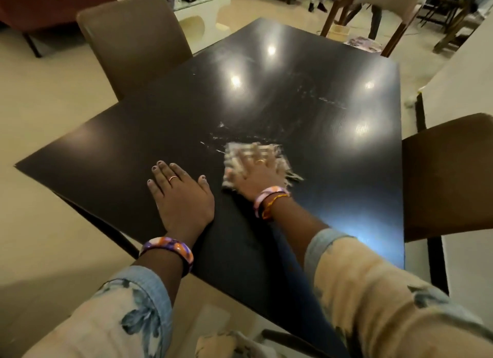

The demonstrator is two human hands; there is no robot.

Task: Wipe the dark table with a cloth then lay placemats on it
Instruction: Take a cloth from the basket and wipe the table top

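Mid-wipe: right hand (256, 168) flat on cloth (249, 161), left hand (181, 195) spread on table (293, 90); smears remaining, no placemats laid.

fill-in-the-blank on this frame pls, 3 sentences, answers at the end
1. The right hand presses a ____ onto the dark table.
2. The left hand lies ____ on the table, holding nothing.
3. White wet streaks show just beyond the cloth, so the wiping is ____ finished.

Missing words: cloth; flat; not
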